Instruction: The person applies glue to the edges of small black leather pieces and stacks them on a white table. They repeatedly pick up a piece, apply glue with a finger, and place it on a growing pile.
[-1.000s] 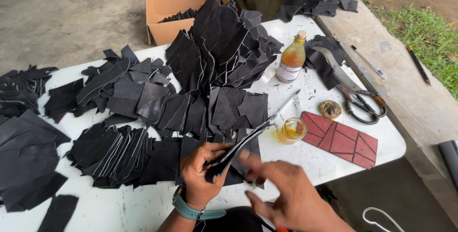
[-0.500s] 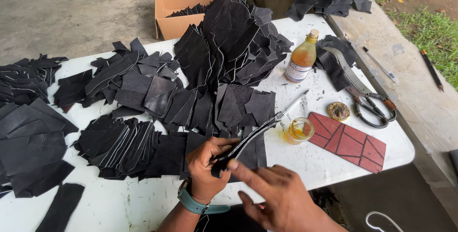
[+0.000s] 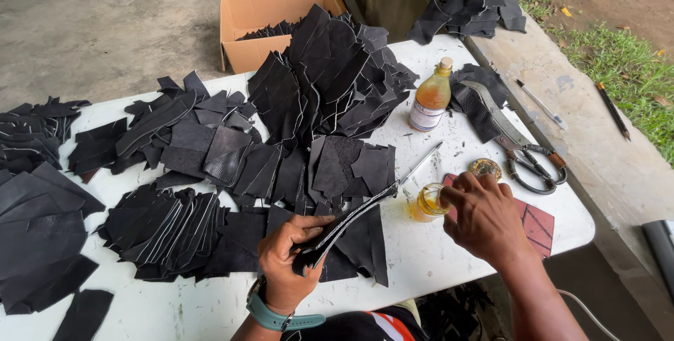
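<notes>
Black leather pieces (image 3: 210,165) cover most of a white table (image 3: 435,257). The left hand (image 3: 291,260), wearing a teal watch strap (image 3: 270,316), grips a black strip with a pale edge (image 3: 347,225). At three o'clock from it, the right hand (image 3: 484,218) touches a small jar of amber-yellow liquid (image 3: 427,203). At twelve o'clock stand an amber bottle with a white label (image 3: 430,97) and a tan cardboard box (image 3: 270,22). A dark red mat with a pale line grid (image 3: 537,222) lies at three o'clock.

Two bare forearms, left hand (image 3: 288,260) – teal watch strap (image 3: 270,316) at the wrist, right hand (image 3: 484,218) unadorned
</notes>
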